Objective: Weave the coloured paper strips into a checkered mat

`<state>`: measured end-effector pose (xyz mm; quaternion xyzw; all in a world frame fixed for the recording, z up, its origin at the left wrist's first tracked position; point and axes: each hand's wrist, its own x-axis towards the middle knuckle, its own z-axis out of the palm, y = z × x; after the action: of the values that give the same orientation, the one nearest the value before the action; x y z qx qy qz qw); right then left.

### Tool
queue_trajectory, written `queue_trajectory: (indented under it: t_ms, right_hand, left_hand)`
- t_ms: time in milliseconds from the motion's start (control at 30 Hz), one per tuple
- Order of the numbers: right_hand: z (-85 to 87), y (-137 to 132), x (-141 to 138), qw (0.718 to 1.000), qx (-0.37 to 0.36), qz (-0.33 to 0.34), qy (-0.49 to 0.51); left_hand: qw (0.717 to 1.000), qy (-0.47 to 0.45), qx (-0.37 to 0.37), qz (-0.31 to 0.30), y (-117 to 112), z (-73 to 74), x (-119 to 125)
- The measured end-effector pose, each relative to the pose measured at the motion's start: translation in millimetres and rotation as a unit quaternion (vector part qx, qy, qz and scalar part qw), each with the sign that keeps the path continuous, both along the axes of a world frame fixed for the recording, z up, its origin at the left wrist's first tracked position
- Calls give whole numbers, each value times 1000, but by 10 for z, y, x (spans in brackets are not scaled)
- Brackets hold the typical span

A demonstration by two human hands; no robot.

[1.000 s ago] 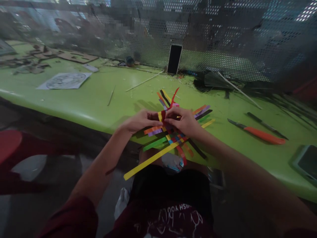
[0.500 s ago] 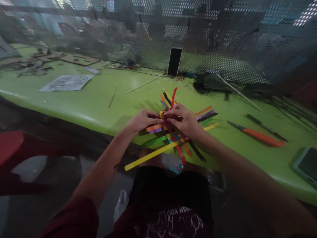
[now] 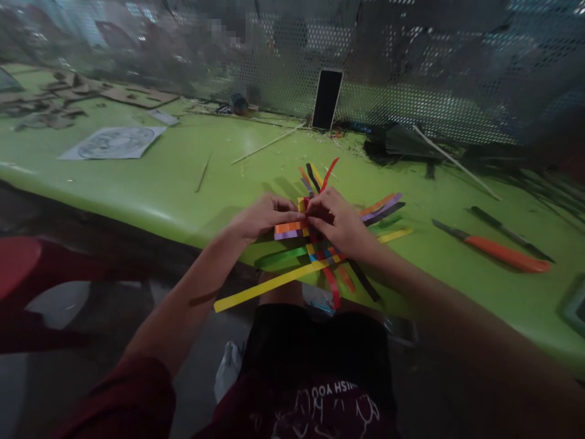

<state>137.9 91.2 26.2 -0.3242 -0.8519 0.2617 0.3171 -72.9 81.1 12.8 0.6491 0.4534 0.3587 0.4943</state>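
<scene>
Several coloured paper strips are woven into a small mat (image 3: 322,253) near the table's front edge, their loose ends sticking out all round. A long yellow strip (image 3: 256,294) runs across its near side and out to the left. My left hand (image 3: 267,217) grips the upper left of the weave, thumb and fingers pinched by the yellow and orange strips. Facing it, my right hand (image 3: 336,221) pinches a red strip (image 3: 329,174) whose free end points up and away. The fingertips of both hands nearly meet and partly cover the weave.
Right of the mat lie an orange-handled knife (image 3: 503,252) and a dark slim tool (image 3: 512,233). A phone (image 3: 327,99) leans against the mesh screen at the back. A printed sheet (image 3: 114,143) and cardboard scraps (image 3: 68,91) lie left; a red stool (image 3: 27,268) stands below.
The view has shifted slightly, so the table things sit a little differently. My hands stay pinched on the weave, and the left fingertips have moved slightly over the strips.
</scene>
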Motion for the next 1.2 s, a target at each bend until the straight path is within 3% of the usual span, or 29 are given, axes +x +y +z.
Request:
queue_trajectory:
  t_ms: [167,300,400,500,600,700,867,1033,1200]
  right_hand:
    - [4,-20,4,1000,-25,8,-4]
    - [-53,28,23,998,-3,10,-61]
    - [-82,95,12,993,24,-10,-116]
    - [-46,156,-3,985,38,24,-164]
    - [19,193,-10,979,33,84,-181]
    - [64,204,-25,977,35,95,-187]
    - [129,251,-91,971,-13,89,-223]
    - [212,380,-120,960,-100,115,-235]
    - [214,435,-86,958,-99,117,-241]
  left_hand:
    - [1000,-5,-7,-9,30,-11,-49]
    - [997,74,10,-10,106,103,-230]
    - [981,148,111,63,-9,248,-329]
    - [916,248,291,123,-310,305,-245]
    - [854,341,389,54,-622,188,-25]
    - [836,393,381,34,-788,-5,155]
    - [839,390,375,55,-824,-177,183]
    - [841,371,388,71,-848,-217,140]
    - [837,384,383,73,-881,-245,122]
